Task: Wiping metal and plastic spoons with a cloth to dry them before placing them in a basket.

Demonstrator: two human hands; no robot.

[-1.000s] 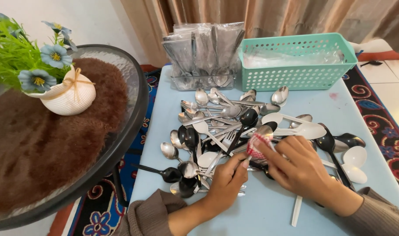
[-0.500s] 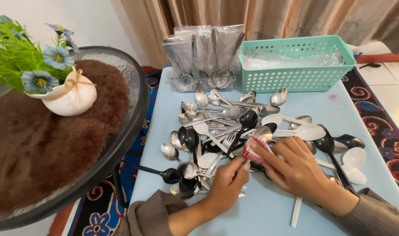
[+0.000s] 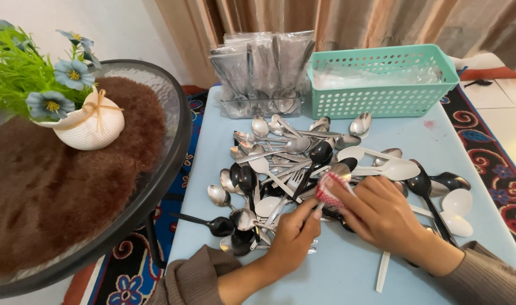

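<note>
A heap of metal, black and white spoons and forks (image 3: 280, 169) lies on a pale blue table (image 3: 410, 130). My right hand (image 3: 382, 217) presses a red-and-white checked cloth (image 3: 330, 189) around the bowl of a metal spoon (image 3: 340, 171). My left hand (image 3: 292, 234) grips that spoon's handle from below, at the front of the heap. Both hands meet near the table's middle.
A teal perforated basket (image 3: 382, 85) stands at the back right, next to a clear container of plastic-wrapped cutlery (image 3: 263, 68). On the left a round glass table (image 3: 167, 141) carries a brown furry mat (image 3: 54, 192) and a white pot of blue flowers (image 3: 91, 121). A patterned rug (image 3: 495, 147) covers the floor.
My right hand has shifted the checked cloth slightly along the spoon. My left hand keeps its hold; the heap stays put.
</note>
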